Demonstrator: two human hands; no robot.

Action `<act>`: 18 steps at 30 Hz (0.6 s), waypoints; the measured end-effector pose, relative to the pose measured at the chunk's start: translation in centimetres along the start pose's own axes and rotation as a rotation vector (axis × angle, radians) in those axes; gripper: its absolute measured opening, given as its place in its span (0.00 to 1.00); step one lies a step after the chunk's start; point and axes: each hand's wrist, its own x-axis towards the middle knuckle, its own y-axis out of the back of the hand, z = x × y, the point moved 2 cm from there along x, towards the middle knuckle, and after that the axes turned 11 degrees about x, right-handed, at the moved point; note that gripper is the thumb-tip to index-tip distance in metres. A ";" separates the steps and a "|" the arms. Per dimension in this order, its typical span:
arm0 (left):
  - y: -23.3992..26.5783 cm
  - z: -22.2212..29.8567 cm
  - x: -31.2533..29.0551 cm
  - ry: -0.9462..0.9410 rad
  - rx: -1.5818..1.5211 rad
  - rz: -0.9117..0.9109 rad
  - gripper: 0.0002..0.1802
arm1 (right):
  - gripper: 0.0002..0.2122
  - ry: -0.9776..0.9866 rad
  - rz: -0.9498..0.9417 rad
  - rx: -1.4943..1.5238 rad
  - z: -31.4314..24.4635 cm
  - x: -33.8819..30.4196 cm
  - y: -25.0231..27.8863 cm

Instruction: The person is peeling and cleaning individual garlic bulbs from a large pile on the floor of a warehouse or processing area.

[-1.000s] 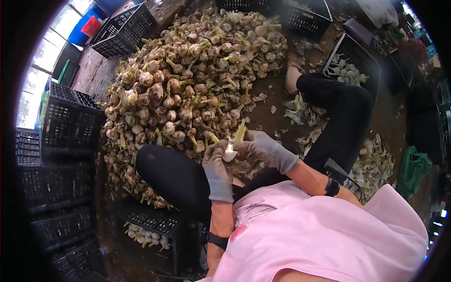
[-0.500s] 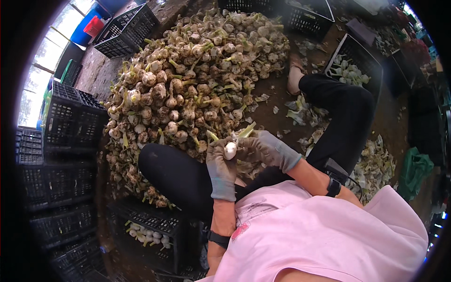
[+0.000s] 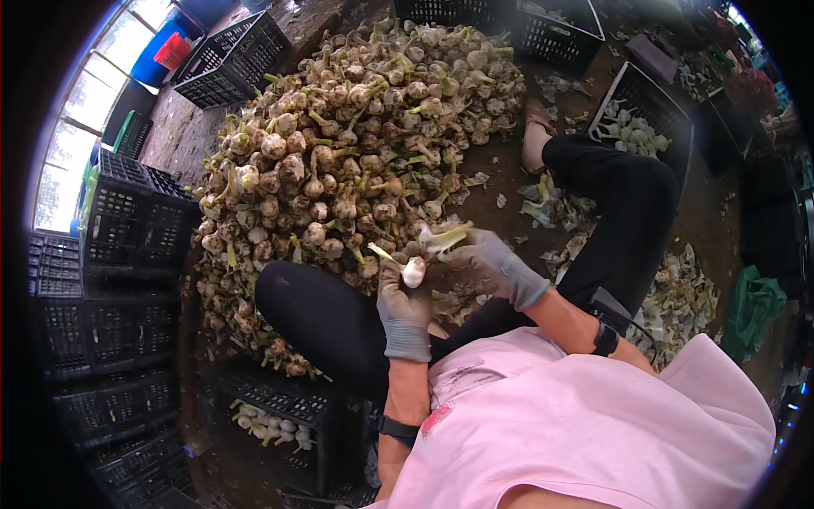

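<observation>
My left hand (image 3: 402,304), in a grey work glove, is closed round a garlic bulb (image 3: 414,271). The bulb is clean and white, and its pale stem points up and to the left. Just right of it, my gloved right hand (image 3: 494,263) pinches a strip of garlic skin (image 3: 444,238) with a pale green stalk end, apart from the bulb. Beyond both hands rises a large heap of unpeeled garlic (image 3: 339,170), brown and soil-stained, with stems on.
A black crate (image 3: 314,431) with white bulbs stands at lower left; another crate (image 3: 691,127) of peeled garlic is at upper right. Stacked black crates (image 3: 127,229) line the left. Shed skins (image 3: 678,297) and a green bag (image 3: 752,310) lie on the right.
My right hand has pulled away to the right from the bulb, drawing the strip of skin off with it. My left hand keeps hold of the bulb.
</observation>
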 end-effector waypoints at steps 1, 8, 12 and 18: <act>-0.6 0.3 -0.3 0.039 -0.027 -0.002 0.16 | 0.17 0.143 0.055 -0.247 -0.3 0.4 1.8; -1.9 1.4 -0.9 0.054 -0.041 -0.219 0.17 | 0.17 0.283 -0.033 -0.708 -3.4 -1.0 1.3; -3.2 0.8 -1.8 -0.233 0.358 -0.160 0.13 | 0.16 -0.168 -0.111 0.067 -3.9 -1.7 -2.4; -3.4 0.6 -2.1 -0.317 0.494 -0.174 0.08 | 0.16 -0.294 -0.087 0.427 -2.2 -0.8 -3.1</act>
